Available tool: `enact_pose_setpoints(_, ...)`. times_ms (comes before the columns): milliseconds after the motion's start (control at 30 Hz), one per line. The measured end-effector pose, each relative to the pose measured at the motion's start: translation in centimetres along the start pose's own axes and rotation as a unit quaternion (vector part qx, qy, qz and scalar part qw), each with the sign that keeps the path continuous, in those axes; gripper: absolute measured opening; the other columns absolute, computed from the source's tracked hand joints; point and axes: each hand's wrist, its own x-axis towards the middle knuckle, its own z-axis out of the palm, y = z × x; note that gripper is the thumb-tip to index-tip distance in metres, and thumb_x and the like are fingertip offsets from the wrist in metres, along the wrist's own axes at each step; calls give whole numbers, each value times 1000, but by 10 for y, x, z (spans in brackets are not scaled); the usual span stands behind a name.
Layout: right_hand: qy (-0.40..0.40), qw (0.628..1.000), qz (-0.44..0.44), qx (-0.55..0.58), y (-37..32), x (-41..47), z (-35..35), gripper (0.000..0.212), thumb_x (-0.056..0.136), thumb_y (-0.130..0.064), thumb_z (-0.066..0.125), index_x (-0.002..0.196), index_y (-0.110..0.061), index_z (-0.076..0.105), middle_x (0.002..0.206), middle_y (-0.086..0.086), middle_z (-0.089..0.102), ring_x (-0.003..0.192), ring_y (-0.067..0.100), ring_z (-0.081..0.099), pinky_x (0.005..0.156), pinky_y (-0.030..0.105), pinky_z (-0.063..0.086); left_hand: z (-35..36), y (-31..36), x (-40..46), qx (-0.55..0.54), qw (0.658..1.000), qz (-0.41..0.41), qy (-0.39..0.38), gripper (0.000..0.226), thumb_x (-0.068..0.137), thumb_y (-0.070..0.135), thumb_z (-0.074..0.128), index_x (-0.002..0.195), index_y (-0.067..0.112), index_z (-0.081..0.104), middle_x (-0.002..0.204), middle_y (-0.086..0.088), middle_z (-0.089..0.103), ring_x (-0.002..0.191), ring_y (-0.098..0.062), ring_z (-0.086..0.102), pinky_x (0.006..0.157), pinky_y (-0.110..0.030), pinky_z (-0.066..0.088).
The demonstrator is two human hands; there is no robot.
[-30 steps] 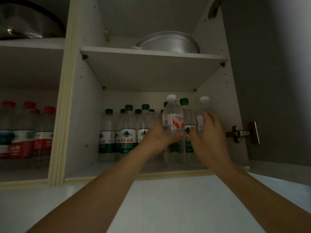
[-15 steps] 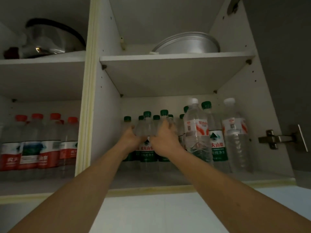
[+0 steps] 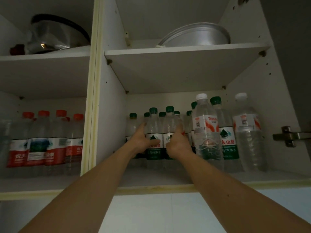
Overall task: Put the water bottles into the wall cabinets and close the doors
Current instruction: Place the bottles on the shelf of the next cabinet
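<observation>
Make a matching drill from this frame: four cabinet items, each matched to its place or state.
Items:
1. red-capped bottles
2. metal basin
3. white-capped bottle
4. left hand

Places or states:
A. upper shelf, right compartment
B. wrapped round a green-capped bottle
C. lower shelf, left compartment
D. front of lower shelf, right compartment

Pairs: 1-C, 2-A, 3-D, 4-B
</observation>
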Motion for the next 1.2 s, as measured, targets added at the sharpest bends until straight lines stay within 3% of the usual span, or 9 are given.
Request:
enact_pose_setpoints(100,-7,1000,-18,1,2,5,0,91,87,-4,66,155,-21,7,139,21,47,124,37,53,102,51,49,-6,8,-1,61,998,-14,-9,86,83,4,78,146,36,29,124,-1,60,97,-5,60,58,-17,53)
enact_pose_setpoints(233,-42,997,-48,44,-1,6,4,80,89,-7,69,151,-22,22,124,10,57,109,25,58,97,43,52,-22,28,-5,180,981,-74,-2,128,83,10,79,153,44,-22,137,-9,50,108,-27,58,78,-49,59)
enact_pose_setpoints(367,-68,994,-62,51,-6,4,10,68,89,-14,74,144,-15,34,125,11,59,114,28,59,98,41,52,-40,47,-10,371,926,-70,-9,140,80,22,84,142,46,-40,147,-25,43,85,-19,61,72,-32,54)
enact_pose_setpoints(467,-83,995,-54,17,-10,6,13,61,87,-22,77,135,-11,42,126,13,61,113,29,60,93,38,53,-44,53,-10,491,867,-77,-21,135,78,34,84,147,46,-31,148,-26,38,113,-32,57,96,-42,52)
enact_pose_setpoints(533,-95,994,-47,-5,-13,9,14,61,85,-26,79,133,-11,45,125,12,61,112,28,60,92,36,53,-45,56,-7,547,832,-84,-32,129,74,45,85,154,45,-17,154,-24,26,133,-39,42,107,-50,44)
enact_pose_setpoints(667,-129,990,-40,-32,-18,16,13,64,83,-31,80,135,-9,49,127,12,62,114,28,61,98,38,53,-51,64,2,724,688,-47,-13,127,58,80,75,156,34,9,153,-19,32,138,-40,30,110,-53,28)
enact_pose_setpoints(767,-148,987,-35,-42,-21,19,11,62,83,-34,80,132,-8,52,127,13,63,113,27,62,96,39,55,-58,68,6,785,619,-30,-15,128,50,91,66,152,29,22,146,-16,44,132,-36,34,104,-52,26)
enact_pose_setpoints(933,-153,986,-55,-40,-31,15,14,59,82,-33,81,128,-8,54,122,10,64,109,25,63,89,35,55,-63,69,4,813,581,-24,-14,127,50,92,64,151,23,27,143,-15,48,131,-36,36,105,-53,22)
enact_pose_setpoints(1200,-157,985,-65,-22,-37,11,26,50,82,-32,81,120,-10,58,120,11,66,102,24,63,84,35,56,-60,69,-9,847,531,-9,10,134,58,95,55,157,13,16,148,-15,43,138,-36,32,114,-58,9)
